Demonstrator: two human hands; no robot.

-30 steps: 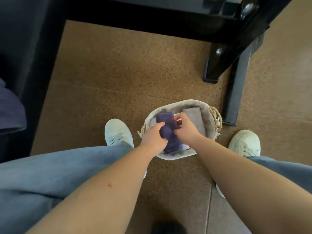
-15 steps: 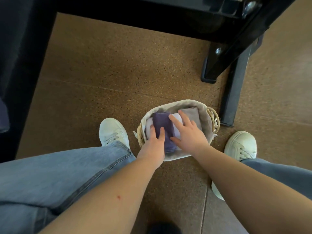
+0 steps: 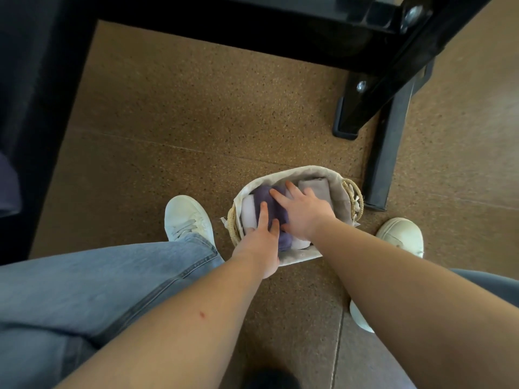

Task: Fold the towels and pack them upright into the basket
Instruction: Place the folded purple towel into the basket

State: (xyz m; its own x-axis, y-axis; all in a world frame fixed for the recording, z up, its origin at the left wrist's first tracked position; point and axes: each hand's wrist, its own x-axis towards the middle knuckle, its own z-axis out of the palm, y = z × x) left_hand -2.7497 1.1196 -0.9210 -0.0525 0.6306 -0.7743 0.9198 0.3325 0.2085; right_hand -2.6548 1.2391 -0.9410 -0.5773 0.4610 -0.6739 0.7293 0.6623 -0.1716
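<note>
A small woven basket (image 3: 292,173) with a pale cloth liner stands on the floor between my feet. A folded purple towel (image 3: 266,198) sits inside it between a white towel (image 3: 248,210) on the left and a grey towel (image 3: 314,184) on the right. My left hand (image 3: 262,242) rests flat with spread fingers on the near end of the purple towel. My right hand (image 3: 304,210) lies flat across the purple towel's right side, fingers spread and pointing up-left. Neither hand grips anything. The towels' lower parts are hidden by both hands.
The floor is brown speckled cork. A black table leg and foot (image 3: 379,153) stand just right of the basket. My white shoes (image 3: 186,217) (image 3: 401,234) flank the basket. A dark vertical panel (image 3: 36,108) fills the left edge.
A second ago both hands gripped the purple towel above the basket. It now sits down in the basket, and both hands have let go and flattened on top of it.
</note>
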